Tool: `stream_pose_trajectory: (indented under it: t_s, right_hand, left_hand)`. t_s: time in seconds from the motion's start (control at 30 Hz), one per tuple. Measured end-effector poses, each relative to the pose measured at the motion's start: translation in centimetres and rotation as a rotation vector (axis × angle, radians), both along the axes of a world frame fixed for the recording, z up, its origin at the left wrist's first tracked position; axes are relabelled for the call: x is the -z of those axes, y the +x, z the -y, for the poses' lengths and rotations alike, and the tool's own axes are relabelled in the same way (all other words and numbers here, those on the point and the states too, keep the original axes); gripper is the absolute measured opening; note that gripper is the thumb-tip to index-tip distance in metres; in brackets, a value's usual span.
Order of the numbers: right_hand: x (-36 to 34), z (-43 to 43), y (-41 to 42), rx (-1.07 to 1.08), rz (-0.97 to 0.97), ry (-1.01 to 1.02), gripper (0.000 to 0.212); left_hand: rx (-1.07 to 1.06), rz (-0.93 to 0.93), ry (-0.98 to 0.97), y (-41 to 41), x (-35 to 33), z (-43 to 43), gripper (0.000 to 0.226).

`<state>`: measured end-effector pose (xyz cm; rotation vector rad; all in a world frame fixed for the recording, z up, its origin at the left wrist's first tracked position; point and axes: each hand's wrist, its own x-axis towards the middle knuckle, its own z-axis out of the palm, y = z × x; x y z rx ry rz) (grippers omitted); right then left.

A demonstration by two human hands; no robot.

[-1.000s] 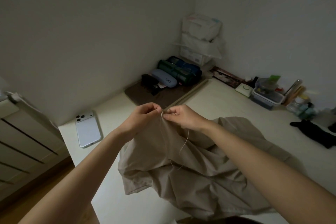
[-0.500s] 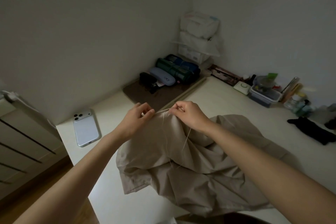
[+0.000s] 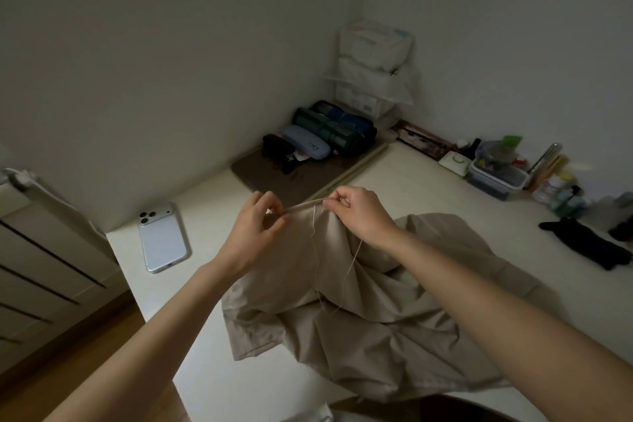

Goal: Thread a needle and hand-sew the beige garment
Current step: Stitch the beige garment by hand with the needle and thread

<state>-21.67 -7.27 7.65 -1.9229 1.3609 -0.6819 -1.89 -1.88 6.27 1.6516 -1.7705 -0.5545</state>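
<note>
- beige garment [image 3: 342, 325] heaped mid-tabletop [image 3: 404, 178], hanging over near edge
- left hand [image 3: 253, 226] and right hand [image 3: 361, 214] each pinch the lifted hem [image 3: 305, 205], held taut between them
- needle too small to tell
- thread [image 3: 355, 259] dangles slack
- cloth soft, light, floppy; hold at the firmer folded hem

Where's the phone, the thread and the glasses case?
phone [image 3: 163, 239]: head view, middle of its white back.
thread [image 3: 312, 233]: head view, upper part of the hanging strand.
glasses case [image 3: 305, 146]: head view, middle of its lilac lid.
</note>
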Motion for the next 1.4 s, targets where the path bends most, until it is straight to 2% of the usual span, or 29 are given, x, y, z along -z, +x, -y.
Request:
stream_pose_trajectory:
  t_s: [0.33,0.53,0.63,0.77,1.03,1.13,1.27,1.4]
  right_hand:
    - [0.2,-0.5,-0.1,0.001,-0.03,0.016,0.02]
    - [0.4,-0.6,-0.2,0.003,-0.065,0.026,0.03]
    - [0.2,-0.8,-0.2,-0.001,-0.097,0.035,0.031]
    - [0.3,-0.9,0.0,-0.012,-0.118,0.056,0.022]
    - [0.5,-1.1,0.5,-0.049,-0.17,0.044,0.016]
    - [-0.2,-1.6,0.7,-0.05,-0.122,-0.003,0.031]
    - [-0.3,-2.4,0.9,-0.117,-0.04,-0.136,0.034]
    - [0.2,-2.6,1.1,-0.135,-0.038,-0.133,0.017]
  left_hand:
    - [-0.08,-0.023,-0.054,-0.8,0.0,-0.3,0.008]
    - [-0.083,-0.027,-0.001,-0.9,0.2,-0.4,0.025]
    - [-0.081,-0.093,0.029,-1.2,0.4,-0.5,0.033]
    - [-0.078,-0.082,0.079,-1.6,0.0,-0.6,0.024]
    - [-0.124,-0.15,0.052,-1.7,0.0,-0.6,0.016]
    - [-0.126,-0.21,0.05,-1.4,-0.2,-0.4,0.015]
    - [-0.14,-0.237,0.043,-1.2,-0.6,-0.1,0.012]
    - [-0.136,-0.244,0.027,-1.2,-0.8,0.2,0.011]
